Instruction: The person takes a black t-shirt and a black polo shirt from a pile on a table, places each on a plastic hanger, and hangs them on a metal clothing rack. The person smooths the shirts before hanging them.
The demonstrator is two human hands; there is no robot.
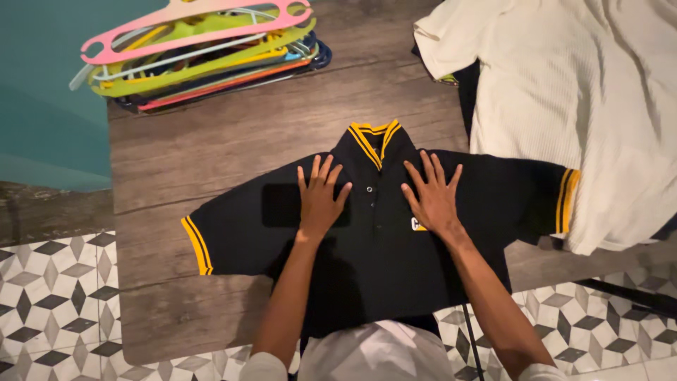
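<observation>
- Now the left hand [321, 199] lies flat on the shirt [374, 247], palm down, fingers spread wide and gripping nothing.
- The right hand [431, 197] does the same on the other side of the chest, fingers fanned out, pressing on the cloth rather than pinching it.
- Between the two hands runs the button placket; the collar [374, 137], dark with yellow stripes, sits just beyond the fingertips, toward the table's far edge.
- The shirt is dark with short sleeves and yellow-striped cuffs. It lies front up near the near edge of the table [211, 141], its hem hanging over that edge toward the person.
- One sleeve stretches out toward the table's left edge, its cuff [197, 245] flat on the wood; the other sleeve reaches toward the right edge, its cuff [566, 200] touching the cloth [585, 106].
- A small white and yellow badge [417, 224] on the chest shows just beside the right hand's thumb.
- The cloth, cream and ribbed, is heaped over the table's far right corner and spills down the right edge.
- A stack of hangers [204, 49], pink, yellow-green, orange and blue, lies at the far left corner, well apart from both hands.
- Below the table is a floor [49, 310] of patterned tiles in grey and white.
</observation>
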